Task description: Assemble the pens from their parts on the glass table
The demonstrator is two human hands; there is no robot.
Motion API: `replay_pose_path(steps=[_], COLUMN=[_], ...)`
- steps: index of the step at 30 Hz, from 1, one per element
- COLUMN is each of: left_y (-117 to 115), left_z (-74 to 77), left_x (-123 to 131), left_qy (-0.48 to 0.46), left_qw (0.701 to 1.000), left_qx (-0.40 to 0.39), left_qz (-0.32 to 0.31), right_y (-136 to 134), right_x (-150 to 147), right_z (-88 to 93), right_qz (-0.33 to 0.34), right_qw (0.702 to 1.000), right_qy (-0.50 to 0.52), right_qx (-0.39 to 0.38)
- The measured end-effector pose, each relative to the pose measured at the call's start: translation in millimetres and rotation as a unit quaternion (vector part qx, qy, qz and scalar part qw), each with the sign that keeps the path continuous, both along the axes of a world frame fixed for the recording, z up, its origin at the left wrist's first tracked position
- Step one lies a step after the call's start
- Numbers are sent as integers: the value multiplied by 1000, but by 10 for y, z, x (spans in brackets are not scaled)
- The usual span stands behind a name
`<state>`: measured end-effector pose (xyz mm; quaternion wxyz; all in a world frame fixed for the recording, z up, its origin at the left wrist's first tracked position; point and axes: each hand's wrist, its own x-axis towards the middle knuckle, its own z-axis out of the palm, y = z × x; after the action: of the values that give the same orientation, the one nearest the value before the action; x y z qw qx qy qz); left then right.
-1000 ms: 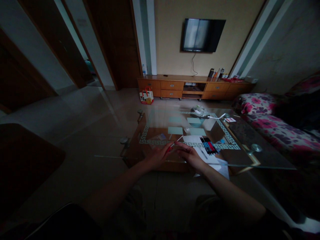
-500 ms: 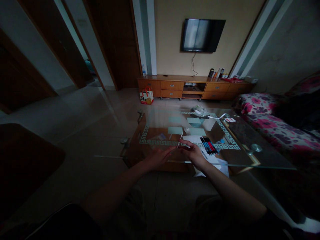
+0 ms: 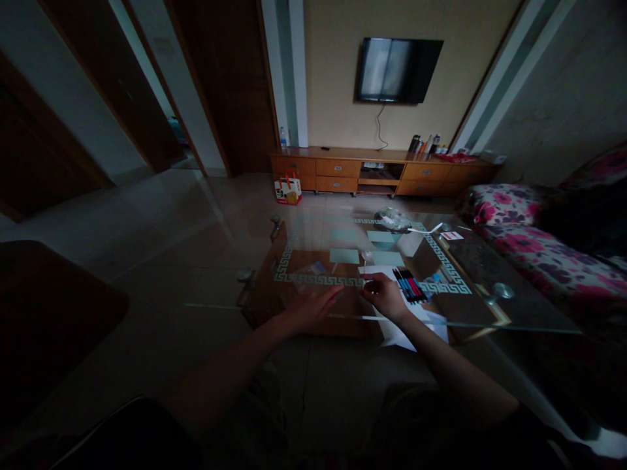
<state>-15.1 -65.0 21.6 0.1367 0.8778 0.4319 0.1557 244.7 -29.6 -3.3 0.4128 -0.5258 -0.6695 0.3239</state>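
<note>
Over the near edge of the glass table (image 3: pixel 313 230), my right hand (image 3: pixel 385 297) pinches a thin whitish stick (image 3: pixel 364 269) that looks like a pen refill. The stick stands nearly upright, its lower end hidden by my fingers. A short way to the left, my left hand (image 3: pixel 313 307) has its fingers stretched together toward the right hand, apart from it and with nothing visible in them. Beside my right hand lies a row of pens (image 3: pixel 410 286) with black, blue and red parts. White paper (image 3: pixel 399 336) lies under and in front of that row.
A clear plastic bag (image 3: pixel 392 219) and a white and red card (image 3: pixel 451 235) lie toward the table's far side. Beyond stand a wooden TV cabinet (image 3: pixel 337 167) and a gift bag (image 3: pixel 288 189). A flowered sofa (image 3: pixel 533 245) flanks the right.
My right hand has moved slightly right, carrying the thin stick away from my left hand. The stick has turned from slanted to nearly upright. My left hand has stayed about where it was.
</note>
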Motion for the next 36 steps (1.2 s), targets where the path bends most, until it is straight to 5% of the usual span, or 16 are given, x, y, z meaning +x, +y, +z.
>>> replay_pose_path(steps=[6, 14, 30, 36], left_y=[-2, 9, 8, 31], left_z=[18, -31, -59, -93], left_x=[2, 5, 12, -11], left_qy=[20, 27, 30, 20], left_qw=[1000, 1000, 999, 1000], left_qx=[0, 5, -5, -1], left_qz=[2, 12, 10, 12], right_y=[-61, -100, -98, -83], right_x=[23, -142, -188, -181], right_z=[0, -49, -75, -42], right_qz=[96, 112, 98, 78], right_qw=[954, 903, 869, 896], right_qy=[-264, -402, -474, -427], right_qx=[100, 99, 101, 97])
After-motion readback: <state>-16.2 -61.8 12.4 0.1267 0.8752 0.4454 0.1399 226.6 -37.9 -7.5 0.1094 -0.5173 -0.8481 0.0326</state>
